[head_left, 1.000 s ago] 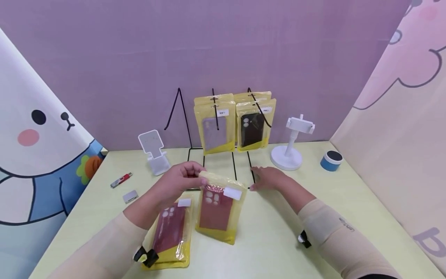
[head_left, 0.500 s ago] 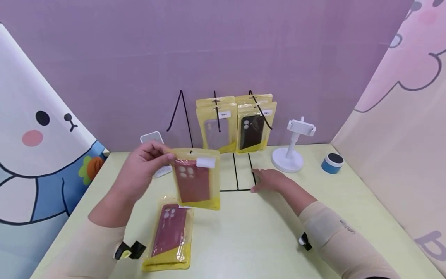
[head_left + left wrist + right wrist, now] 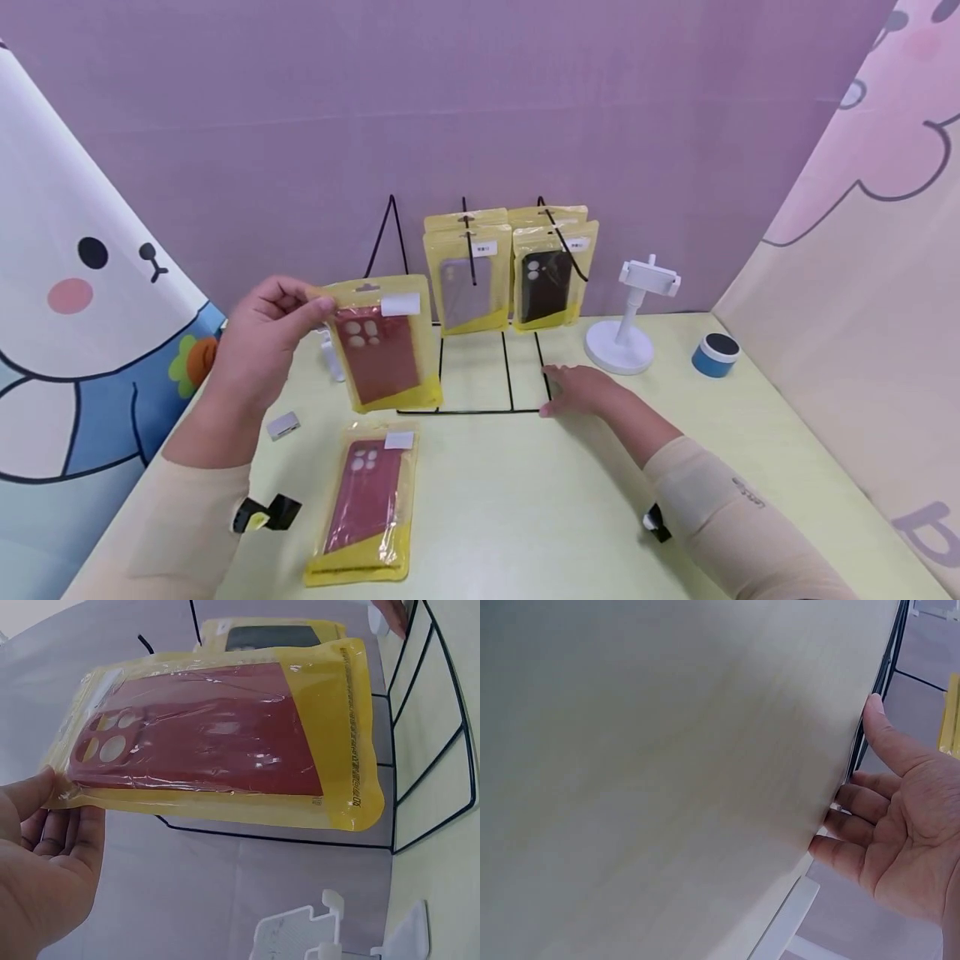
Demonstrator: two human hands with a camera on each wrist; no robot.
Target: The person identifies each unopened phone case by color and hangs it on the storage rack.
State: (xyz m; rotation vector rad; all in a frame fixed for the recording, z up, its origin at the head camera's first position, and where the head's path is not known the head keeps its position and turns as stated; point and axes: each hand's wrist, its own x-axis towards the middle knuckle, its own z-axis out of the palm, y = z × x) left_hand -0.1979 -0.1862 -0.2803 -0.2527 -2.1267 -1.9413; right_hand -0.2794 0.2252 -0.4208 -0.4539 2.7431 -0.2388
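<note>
My left hand [image 3: 258,346] pinches the top left corner of a yellow-edged clear pouch holding a red phone case [image 3: 378,354]. This packaged phone case hangs above the table, in front of the left side of a black wire display rack [image 3: 472,412]. In the left wrist view, the thumb lies over the pouch's edge and the case's camera holes show. My right hand [image 3: 581,390] rests at the rack's front right base corner, thumb and fingertips touching wire and table. A second packaged red phone case [image 3: 367,500] lies on the table below.
Packaged phone cases, purple [image 3: 465,292] and black [image 3: 546,287] in front, hang from the rack's middle and right hooks. A white phone stand [image 3: 619,346] and a blue round container [image 3: 715,357] stand right. Left are a small grey block [image 3: 283,426] and a partly hidden white folding stand [image 3: 296,937].
My left hand has lifted the packaged phone case up and to the left, away from the one on the table. The right hand stays at the rack's corner.
</note>
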